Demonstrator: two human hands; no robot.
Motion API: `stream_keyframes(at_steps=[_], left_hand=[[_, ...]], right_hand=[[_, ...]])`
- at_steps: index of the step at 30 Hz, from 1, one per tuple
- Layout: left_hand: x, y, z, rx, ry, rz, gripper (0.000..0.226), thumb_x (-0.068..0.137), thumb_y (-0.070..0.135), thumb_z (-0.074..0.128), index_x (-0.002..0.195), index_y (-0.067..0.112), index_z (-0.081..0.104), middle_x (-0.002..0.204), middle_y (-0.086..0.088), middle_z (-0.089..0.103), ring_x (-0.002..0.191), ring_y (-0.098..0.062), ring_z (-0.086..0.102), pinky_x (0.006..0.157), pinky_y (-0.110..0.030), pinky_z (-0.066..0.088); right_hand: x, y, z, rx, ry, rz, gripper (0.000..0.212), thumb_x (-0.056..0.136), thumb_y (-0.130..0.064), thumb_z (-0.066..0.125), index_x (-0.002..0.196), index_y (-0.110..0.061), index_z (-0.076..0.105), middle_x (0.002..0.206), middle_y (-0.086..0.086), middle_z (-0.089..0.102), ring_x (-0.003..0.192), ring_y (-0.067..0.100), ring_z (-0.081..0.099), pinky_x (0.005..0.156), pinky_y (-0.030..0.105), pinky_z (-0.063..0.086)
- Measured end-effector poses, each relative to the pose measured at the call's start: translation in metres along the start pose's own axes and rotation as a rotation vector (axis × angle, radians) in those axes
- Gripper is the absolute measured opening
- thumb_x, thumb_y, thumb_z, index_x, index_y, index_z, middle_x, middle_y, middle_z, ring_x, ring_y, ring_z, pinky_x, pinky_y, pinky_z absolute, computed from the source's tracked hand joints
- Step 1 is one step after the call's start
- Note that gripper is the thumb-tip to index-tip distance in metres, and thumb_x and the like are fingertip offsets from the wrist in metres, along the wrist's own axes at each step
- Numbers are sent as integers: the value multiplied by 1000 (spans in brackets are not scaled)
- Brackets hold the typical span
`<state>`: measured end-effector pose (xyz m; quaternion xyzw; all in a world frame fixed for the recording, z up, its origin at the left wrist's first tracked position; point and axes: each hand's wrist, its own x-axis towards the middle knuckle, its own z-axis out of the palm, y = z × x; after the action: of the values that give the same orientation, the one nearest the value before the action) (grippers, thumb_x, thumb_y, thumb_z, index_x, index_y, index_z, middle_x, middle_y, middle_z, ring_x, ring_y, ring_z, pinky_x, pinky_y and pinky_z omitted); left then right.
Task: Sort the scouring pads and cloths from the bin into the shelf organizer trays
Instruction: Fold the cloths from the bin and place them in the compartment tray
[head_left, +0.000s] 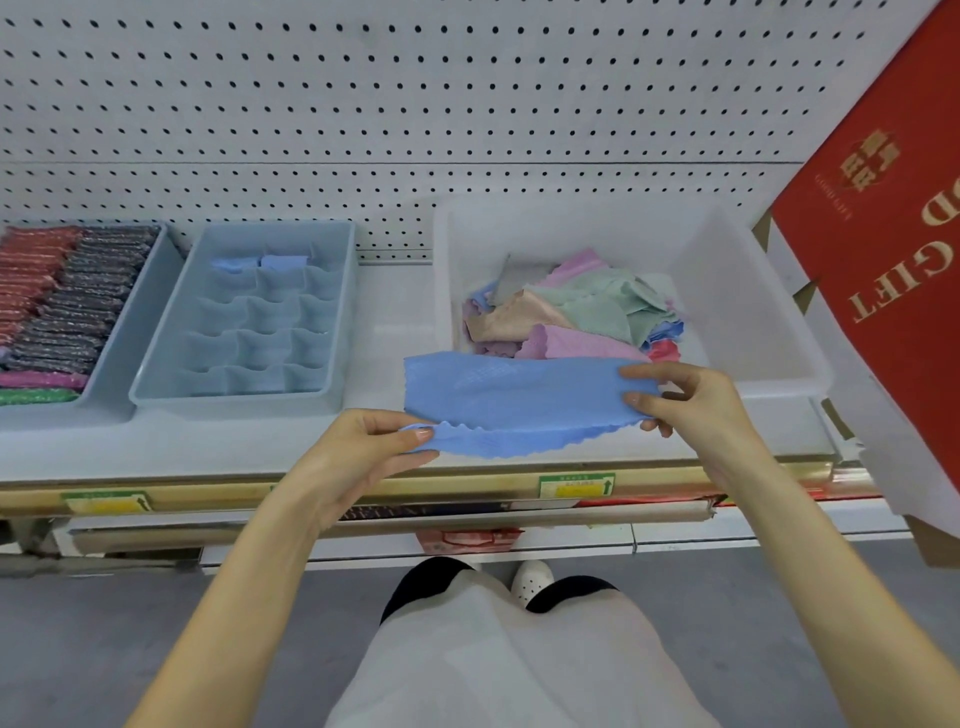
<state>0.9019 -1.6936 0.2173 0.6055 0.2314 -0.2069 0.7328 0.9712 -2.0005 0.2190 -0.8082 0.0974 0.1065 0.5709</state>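
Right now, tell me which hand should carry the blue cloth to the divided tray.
Left, probably. The left hand pinches the blue cloth and sits nearest the divided tray; the right hand holds its other end by the white bin.

both hands, left and right, pinch a blue cloth at frame centre, below the white bin of cloths.

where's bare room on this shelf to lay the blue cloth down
For the blue cloth: bare shelf between the divided tray and the white bin, and along the front edge before both. The bin's right side is bare too. Crowded: left tray packed with scouring pads, loose cloths heaped in the bin's left half.
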Motion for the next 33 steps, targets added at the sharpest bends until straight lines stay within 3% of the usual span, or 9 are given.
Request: stream_keyframes(at_steps=[6, 9, 12, 15, 19, 23, 26, 30, 33], left_hand=[[9, 48, -7, 103, 96, 174, 8, 63, 5, 81, 65, 11, 77, 88, -14, 72, 88, -20, 68, 97, -29, 51], [19, 69, -10, 58, 102, 255, 13, 73, 0, 76, 66, 3, 66, 81, -11, 69, 89, -20, 68, 93, -25, 53], [30, 62, -7, 203, 141, 192, 18, 73, 4, 77, 62, 8, 64, 81, -13, 67, 90, -22, 66, 94, -28, 52], [33, 46, -10, 328, 109, 124, 12, 70, 14, 80, 62, 15, 71, 84, -15, 70, 88, -22, 66, 97, -33, 48], [36, 44, -14, 283, 67, 106, 8, 86, 1, 68, 77, 2, 68, 86, -21, 68, 86, -26, 68, 79, -22, 57], [34, 47, -13, 392, -29, -7, 7, 94, 13, 60, 89, 9, 61, 91, -16, 74, 83, -27, 73, 65, -25, 59], [30, 47, -13, 303, -87, -84, 7, 97, 15, 57, 101, 10, 59, 96, -17, 74, 87, -29, 73, 64, -25, 58], [30, 43, -16, 132, -37, -48, 6, 91, 4, 63, 95, 1, 59, 92, -21, 73, 84, -24, 74, 67, -20, 57], [32, 38, -18, 151, -2, 1, 7, 87, 1, 66, 92, -4, 63, 90, -20, 72, 78, -21, 73, 67, -19, 57]], right_hand=[[6, -20, 3, 199, 2, -41, 27, 81, 2, 70, 102, -16, 71, 90, 7, 64, 46, 8, 52, 51, 16, 43], [12, -31, 6, 314, 41, -94, 29, 83, 2, 68, 103, -18, 71, 88, -2, 64, 49, 8, 53, 55, 17, 46], [21, -29, 11, 313, 35, -24, 29, 83, 4, 67, 104, -16, 70, 101, -3, 66, 48, 7, 52, 54, 15, 46], [24, -19, 11, 223, -10, 113, 28, 82, 5, 67, 104, -12, 70, 95, 5, 65, 46, 6, 53, 54, 15, 45], [28, -19, 8, 172, -9, 139, 27, 82, 6, 66, 104, -10, 70, 79, 6, 64, 45, 5, 53, 53, 14, 44], [31, -21, 12, 130, -19, 142, 26, 83, 5, 66, 102, -12, 70, 77, 6, 63, 46, 6, 53, 53, 15, 44], [32, -21, 14, 134, -10, 137, 26, 83, 6, 66, 101, -12, 71, 78, 7, 64, 46, 5, 53, 51, 14, 43], [32, -20, 13, 153, -8, 135, 24, 83, 5, 66, 98, -14, 71, 82, 7, 65, 47, 7, 53, 52, 14, 44], [30, -19, 12, 138, -12, 145, 23, 83, 3, 67, 99, -13, 71, 86, 5, 66, 50, 8, 54, 56, 15, 46]])
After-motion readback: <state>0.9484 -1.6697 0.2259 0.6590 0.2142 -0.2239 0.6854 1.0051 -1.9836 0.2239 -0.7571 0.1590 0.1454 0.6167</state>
